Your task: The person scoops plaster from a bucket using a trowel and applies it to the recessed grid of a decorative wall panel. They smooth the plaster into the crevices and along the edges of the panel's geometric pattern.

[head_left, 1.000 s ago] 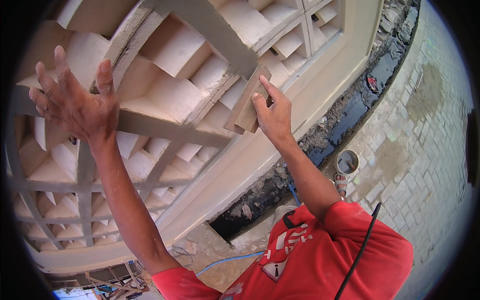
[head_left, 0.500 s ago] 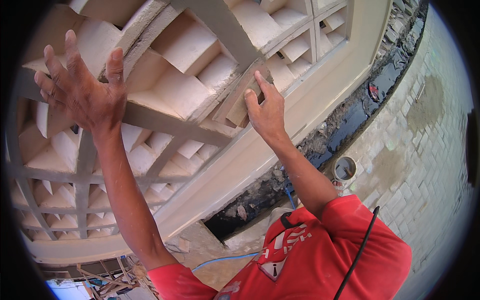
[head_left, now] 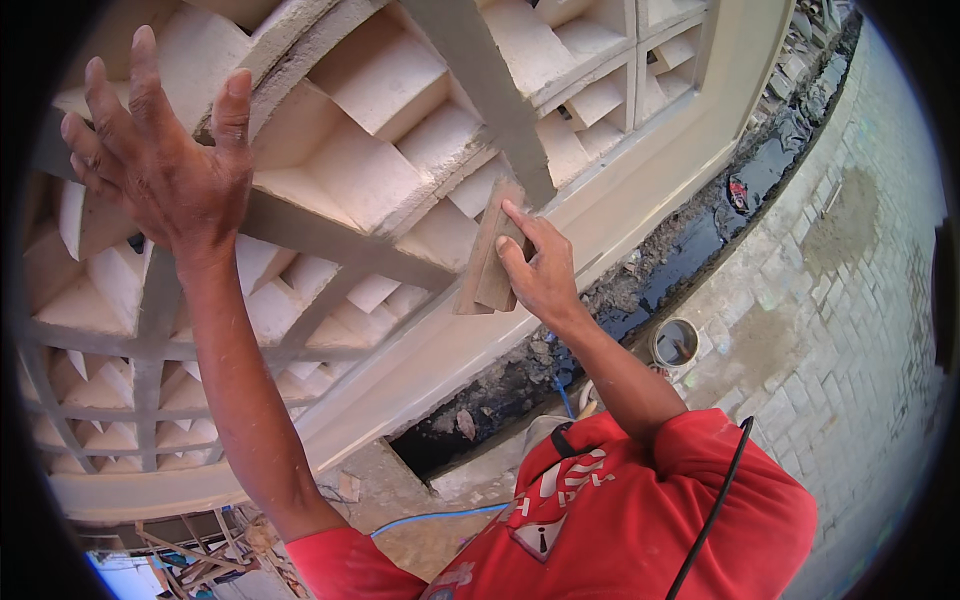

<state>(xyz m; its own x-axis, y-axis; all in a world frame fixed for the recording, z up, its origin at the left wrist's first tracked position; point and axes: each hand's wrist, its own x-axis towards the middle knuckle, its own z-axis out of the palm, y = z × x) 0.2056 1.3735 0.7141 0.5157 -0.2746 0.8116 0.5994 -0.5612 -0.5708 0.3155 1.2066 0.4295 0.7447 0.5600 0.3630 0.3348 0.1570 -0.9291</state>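
A pale wall of square lattice openings with angled blocks in them fills the upper left; wet-looking grey mortar strips (head_left: 480, 80) run along its ribs. My right hand (head_left: 548, 275) grips a small wooden plastering float (head_left: 482, 265), thumb and forefinger showing along its back. The float lies over the lattice's lower border, beside the end of a grey strip; whether it touches the wall I cannot tell. Raised at the far left, my left hand (head_left: 175, 165) has its fingers spread and holds nothing. It is in front of the lattice, and its contact with the wall is unclear.
Below the wall's smooth cream base (head_left: 590, 240) runs a ditch with dark water (head_left: 655, 285) and rubble. A bucket (head_left: 660, 345) stands beside it on the grey paving (head_left: 790, 390). A blue hose (head_left: 440, 517) crosses the ground near me. Scrap wood (head_left: 195, 550) lies lower left.
My right hand has drawn the float down off the grey strip toward the wall's cream base, turning it more upright. My left hand stays raised and spread. The view has shifted slightly.
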